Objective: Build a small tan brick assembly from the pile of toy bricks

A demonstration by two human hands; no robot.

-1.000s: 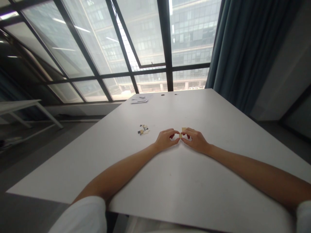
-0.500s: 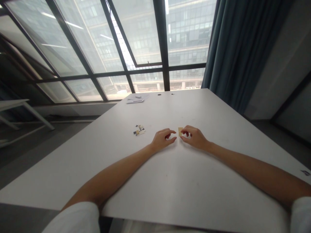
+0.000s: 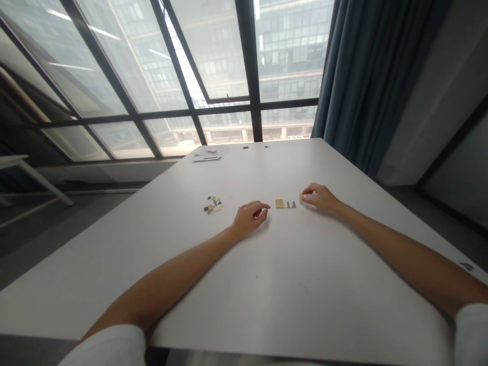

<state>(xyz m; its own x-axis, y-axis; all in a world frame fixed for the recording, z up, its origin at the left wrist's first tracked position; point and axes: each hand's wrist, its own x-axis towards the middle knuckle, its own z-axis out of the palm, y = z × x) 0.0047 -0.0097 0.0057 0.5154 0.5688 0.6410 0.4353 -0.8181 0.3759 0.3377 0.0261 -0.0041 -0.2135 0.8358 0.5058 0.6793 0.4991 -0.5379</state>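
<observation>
A flat row of small block-like pieces (image 3: 280,204) lies on the white table between my hands, tan at the left, then white and dark grey bands. My left hand (image 3: 248,219) rests just left of it, thumb and forefinger curved with a gap between them, touching no piece. On the other side, my right hand (image 3: 321,197) is closed in a pinch on a small tan block (image 3: 301,196), apart from the row's right end. Farther left is a loose cluster of small white, black and tan pieces (image 3: 214,204).
Papers (image 3: 208,156) lie at the far left corner of the white table (image 3: 244,305). Two small dark spots, one a round disc (image 3: 246,147), sit by the far edge. A dark item (image 3: 466,266) lies at the right edge. Windows and a blue curtain (image 3: 354,76) stand behind.
My right hand has moved right and away from the row, now with a small tan block in its fingers. The row is uncovered. My left hand stays nearly where it was.
</observation>
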